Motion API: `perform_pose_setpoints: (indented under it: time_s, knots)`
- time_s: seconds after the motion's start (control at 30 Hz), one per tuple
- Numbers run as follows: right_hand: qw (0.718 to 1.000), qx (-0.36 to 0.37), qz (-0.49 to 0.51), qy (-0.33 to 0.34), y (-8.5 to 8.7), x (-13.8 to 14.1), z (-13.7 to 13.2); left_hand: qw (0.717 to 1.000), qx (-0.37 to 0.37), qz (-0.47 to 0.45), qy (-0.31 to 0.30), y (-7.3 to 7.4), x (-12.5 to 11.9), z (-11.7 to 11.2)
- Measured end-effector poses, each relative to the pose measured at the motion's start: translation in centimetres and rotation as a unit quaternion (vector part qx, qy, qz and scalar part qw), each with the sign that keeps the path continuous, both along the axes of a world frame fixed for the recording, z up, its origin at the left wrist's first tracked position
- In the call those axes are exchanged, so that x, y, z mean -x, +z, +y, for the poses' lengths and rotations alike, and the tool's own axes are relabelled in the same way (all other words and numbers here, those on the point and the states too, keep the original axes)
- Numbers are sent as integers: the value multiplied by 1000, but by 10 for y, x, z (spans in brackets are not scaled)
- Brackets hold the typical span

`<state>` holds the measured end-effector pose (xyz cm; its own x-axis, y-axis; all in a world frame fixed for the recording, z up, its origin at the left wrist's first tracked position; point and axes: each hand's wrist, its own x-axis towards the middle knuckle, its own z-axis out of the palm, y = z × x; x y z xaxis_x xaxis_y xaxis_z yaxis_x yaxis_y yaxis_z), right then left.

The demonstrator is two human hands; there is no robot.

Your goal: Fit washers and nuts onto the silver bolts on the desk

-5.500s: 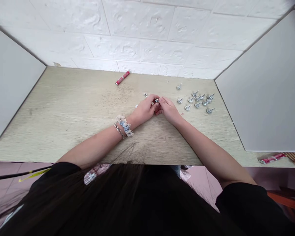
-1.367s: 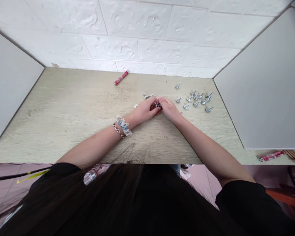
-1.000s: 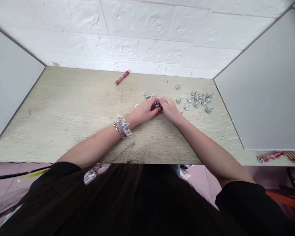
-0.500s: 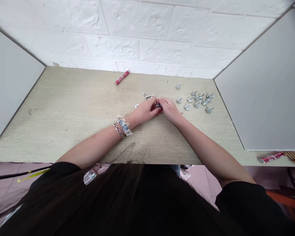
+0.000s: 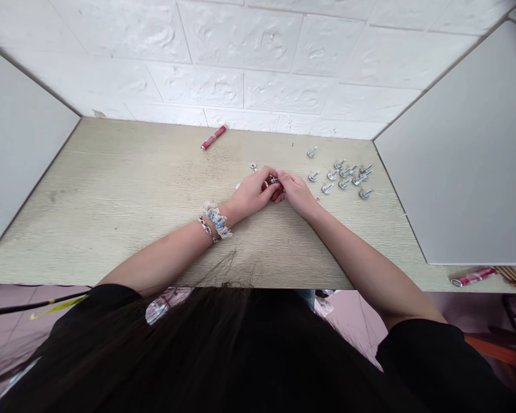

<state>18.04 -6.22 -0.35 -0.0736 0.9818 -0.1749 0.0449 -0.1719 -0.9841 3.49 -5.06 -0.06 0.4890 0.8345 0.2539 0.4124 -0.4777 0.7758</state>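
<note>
My left hand and my right hand meet above the middle of the table, fingers closed around one small metal bolt. The bolt lies roughly sideways between them; its ends are partly covered by fingertips. A nut lies on the table just beyond my left hand, and other hardware there is mostly hidden behind that hand. The edge of a pale washer shows beside my left knuckles. To the right of my right hand stand several bolts with washers, resting on their heads.
A red tube lies near the white brick wall. White panels stand at the left and right of the table. Another red tube lies by thin wooden sticks at the right front edge.
My fingers have shifted slightly around the bolt, and its shank now shows more plainly, turned sideways. My left hand now covers the loose bolt near the nut. The rest stays put.
</note>
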Motion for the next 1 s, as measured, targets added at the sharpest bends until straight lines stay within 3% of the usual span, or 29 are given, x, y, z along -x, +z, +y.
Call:
perform_pose_setpoints:
  time_s: [0.37,0.77,1.0]
  knots:
    - [1000,2,23,-14,5,2,-3,1000,-14,-6,4,-5,0,2]
    - [999,17,42,21,9,0,-2,1000,-8,16,2,-1,-1,0]
    - [999,25,43,-14,7,2,-1,1000,4,3,2,0,0,0]
